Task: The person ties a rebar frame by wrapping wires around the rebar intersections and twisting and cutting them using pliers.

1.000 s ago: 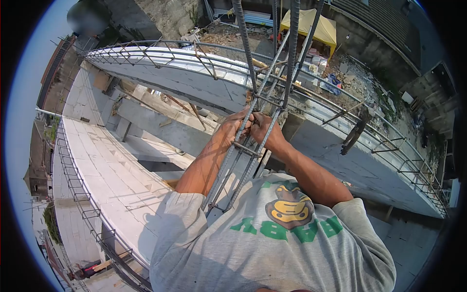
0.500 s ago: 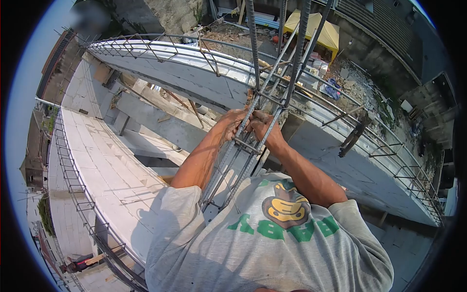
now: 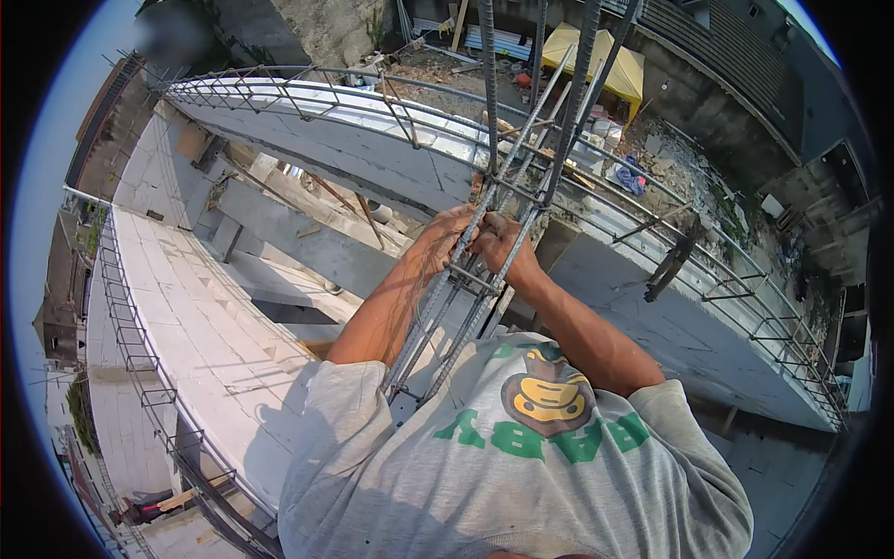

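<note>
My left hand is closed at the left side of a narrow cage of ribbed steel bars. Thin wire trails down from it along my forearm. My right hand reaches between the bars, its fingers bent and pressed together close to my left fingertips. What lies between the right fingers is too small to make out. Just below both hands a short crossbar joins the long bars. Thick upright bars rise above the hands.
White block walls curve along the left and behind the cage. A long horizontal rebar cage runs to the right, with a dark glove-like object hanging on it. Far below are rubble and a yellow canopy.
Over the last second the view has shifted slightly, and thin wire now shows beside my left forearm. Both hands stay together at the cage, with small finger movements.
</note>
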The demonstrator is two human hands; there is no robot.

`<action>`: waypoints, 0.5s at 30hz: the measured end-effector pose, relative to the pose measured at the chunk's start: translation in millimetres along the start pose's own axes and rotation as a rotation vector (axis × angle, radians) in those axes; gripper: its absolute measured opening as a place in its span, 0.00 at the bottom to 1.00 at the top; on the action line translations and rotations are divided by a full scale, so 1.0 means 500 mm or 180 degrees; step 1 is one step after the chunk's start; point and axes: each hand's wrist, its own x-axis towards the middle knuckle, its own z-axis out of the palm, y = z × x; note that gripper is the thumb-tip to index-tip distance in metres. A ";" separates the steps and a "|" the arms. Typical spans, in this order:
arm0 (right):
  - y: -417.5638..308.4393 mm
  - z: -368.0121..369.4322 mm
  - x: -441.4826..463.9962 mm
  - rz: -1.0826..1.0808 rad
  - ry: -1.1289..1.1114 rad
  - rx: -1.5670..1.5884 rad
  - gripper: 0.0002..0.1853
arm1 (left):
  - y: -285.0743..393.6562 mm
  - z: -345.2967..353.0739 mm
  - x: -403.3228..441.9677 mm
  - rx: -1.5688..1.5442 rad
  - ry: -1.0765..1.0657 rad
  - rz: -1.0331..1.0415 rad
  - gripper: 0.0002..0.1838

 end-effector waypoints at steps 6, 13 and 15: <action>-0.007 -0.022 -0.016 -0.0462 -0.0008 -0.0451 0.18 | 0.000 0.000 -0.008 -0.0022 0.0051 -0.0007 0.14; -0.002 -0.089 -0.153 -0.0728 0.0128 -0.0481 0.21 | 0.006 0.012 0.015 -0.0006 0.0120 -0.0081 0.14; -0.013 -0.143 -0.197 -0.0917 0.0504 -0.0441 0.20 | 0.005 0.015 0.018 -0.0021 0.0174 -0.0125 0.14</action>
